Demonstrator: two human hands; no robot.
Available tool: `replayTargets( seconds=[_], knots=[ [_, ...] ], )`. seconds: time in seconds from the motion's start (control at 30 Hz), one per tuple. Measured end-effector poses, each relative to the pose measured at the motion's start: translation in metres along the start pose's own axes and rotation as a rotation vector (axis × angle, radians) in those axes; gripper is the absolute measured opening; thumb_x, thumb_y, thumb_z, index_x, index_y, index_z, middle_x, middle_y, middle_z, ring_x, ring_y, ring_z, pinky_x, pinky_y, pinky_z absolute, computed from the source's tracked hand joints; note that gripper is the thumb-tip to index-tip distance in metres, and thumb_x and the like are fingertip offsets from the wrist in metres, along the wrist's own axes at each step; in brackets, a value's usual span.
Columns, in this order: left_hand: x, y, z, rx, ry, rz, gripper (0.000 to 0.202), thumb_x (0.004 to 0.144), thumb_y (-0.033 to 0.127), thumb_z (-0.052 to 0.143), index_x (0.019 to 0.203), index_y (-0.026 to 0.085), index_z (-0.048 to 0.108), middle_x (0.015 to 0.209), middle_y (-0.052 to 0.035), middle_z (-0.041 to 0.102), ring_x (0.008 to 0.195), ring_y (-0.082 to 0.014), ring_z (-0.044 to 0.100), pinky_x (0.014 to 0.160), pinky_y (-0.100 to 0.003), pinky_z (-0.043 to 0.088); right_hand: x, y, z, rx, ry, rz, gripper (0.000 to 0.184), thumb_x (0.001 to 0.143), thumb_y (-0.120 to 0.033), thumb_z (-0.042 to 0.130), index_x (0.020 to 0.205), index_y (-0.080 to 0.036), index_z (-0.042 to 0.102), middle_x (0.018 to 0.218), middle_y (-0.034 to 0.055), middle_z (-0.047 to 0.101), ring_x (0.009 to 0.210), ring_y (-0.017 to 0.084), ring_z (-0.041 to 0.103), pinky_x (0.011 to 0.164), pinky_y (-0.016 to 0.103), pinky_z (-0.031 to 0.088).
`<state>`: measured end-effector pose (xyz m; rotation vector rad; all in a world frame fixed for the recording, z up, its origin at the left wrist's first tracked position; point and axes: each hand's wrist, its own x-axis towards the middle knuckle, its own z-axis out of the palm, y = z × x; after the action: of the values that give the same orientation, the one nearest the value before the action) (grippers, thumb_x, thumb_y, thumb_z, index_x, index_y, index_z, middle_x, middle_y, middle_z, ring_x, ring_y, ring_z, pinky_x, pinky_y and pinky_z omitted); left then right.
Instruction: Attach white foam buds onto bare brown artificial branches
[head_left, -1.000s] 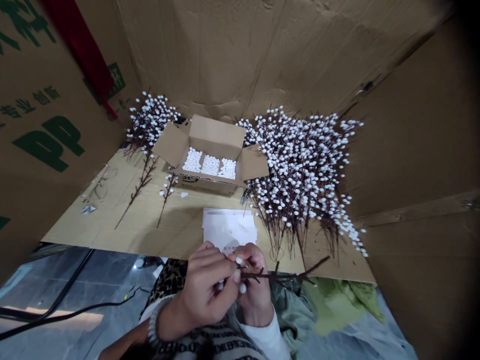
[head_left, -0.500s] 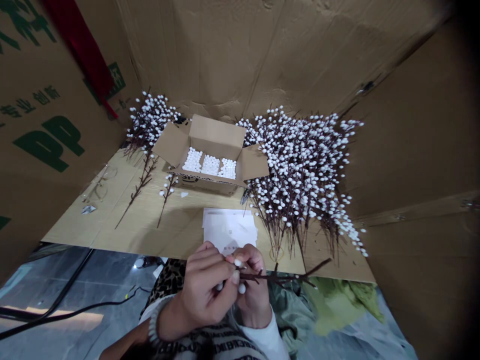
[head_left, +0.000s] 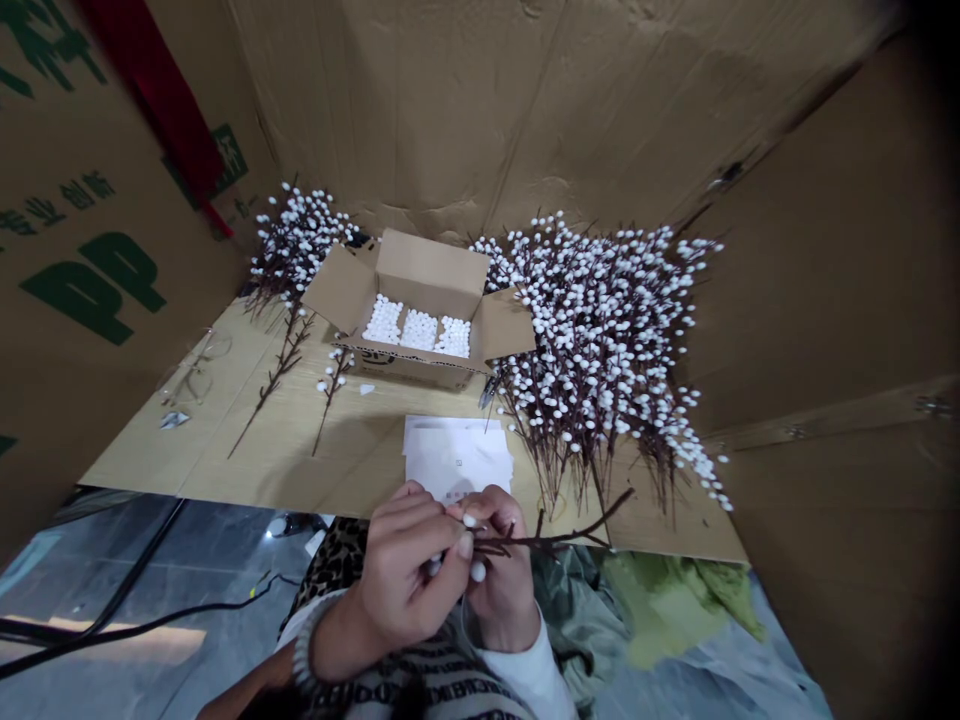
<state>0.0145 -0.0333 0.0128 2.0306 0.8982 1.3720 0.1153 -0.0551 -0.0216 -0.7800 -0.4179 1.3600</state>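
Observation:
Both hands meet low in the middle of the view. My left hand (head_left: 405, 580) is closed, its fingers pinching at small white beads on the near end of a dark brown twig (head_left: 555, 535). My right hand (head_left: 501, 575) is closed round the same twig, which sticks out to the right over my lap. A few white beads show between the fingers. Just beyond the hands lies a white paper sheet (head_left: 457, 460) on the cardboard work surface (head_left: 247, 450).
An open cardboard box (head_left: 420, 305) of white beads stands at the back. A big heap of beaded twigs (head_left: 607, 340) lies right of it, a smaller bunch (head_left: 296, 245) left, with two loose twigs (head_left: 281, 370). Cardboard walls surround the surface. Black cables (head_left: 112, 630) cross the floor at left.
The twig's free end has swung slightly up and left. Both hands shifted a little upward, still working at the twig's near end.

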Motion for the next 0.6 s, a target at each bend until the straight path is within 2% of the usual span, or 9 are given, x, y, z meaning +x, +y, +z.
replayTargets(
  seconds=[0.23, 0.37, 0.5, 0.6],
  knots=[
    [0.002, -0.002, -0.001, -0.049, -0.049, 0.001, 0.033, 0.088, 0.016, 0.043, 0.057, 0.019, 0.05, 0.049, 0.0007, 0.051, 0.048, -0.013, 0.046, 0.052, -0.028, 0.034, -0.001, 0.001, -0.002, -0.028, 0.055, 0.026, 0.017, 0.061, -0.026, 0.081, 0.065, -0.023, 0.065, 0.061, -0.0026, 0.067, 0.048, 0.011, 0.055, 0.042, 0.02, 0.04],
    [0.003, -0.007, -0.004, -0.085, -0.065, -0.028, 0.028, 0.088, 0.013, 0.046, 0.062, 0.018, 0.054, 0.052, 0.0014, 0.052, 0.05, -0.0118, 0.047, 0.053, -0.027, 0.035, 0.008, -0.009, 0.006, 0.007, 0.081, 0.115, 0.017, 0.063, -0.031, 0.077, 0.076, -0.022, 0.07, 0.071, 0.0005, 0.068, 0.049, 0.009, 0.052, 0.04, 0.019, 0.038],
    [0.003, -0.012, -0.006, -0.081, -0.036, -0.027, 0.025, 0.085, 0.01, 0.051, 0.062, 0.017, 0.056, 0.055, 0.0012, 0.053, 0.053, -0.0112, 0.047, 0.055, -0.025, 0.037, 0.022, -0.024, 0.01, 0.192, 0.098, 0.262, 0.031, 0.064, -0.018, 0.067, 0.095, -0.02, 0.072, 0.07, -0.0031, 0.061, 0.05, 0.006, 0.046, 0.045, 0.018, 0.044],
    [0.002, -0.015, -0.007, -0.079, -0.026, -0.037, 0.02, 0.084, 0.01, 0.054, 0.066, 0.016, 0.061, 0.061, -0.0014, 0.058, 0.058, -0.0117, 0.052, 0.056, -0.024, 0.039, 0.031, -0.029, 0.006, 0.281, 0.082, 0.334, 0.042, 0.063, -0.008, 0.061, 0.102, -0.019, 0.069, 0.074, -0.0043, 0.059, 0.053, 0.006, 0.046, 0.05, 0.018, 0.048]
  ],
)
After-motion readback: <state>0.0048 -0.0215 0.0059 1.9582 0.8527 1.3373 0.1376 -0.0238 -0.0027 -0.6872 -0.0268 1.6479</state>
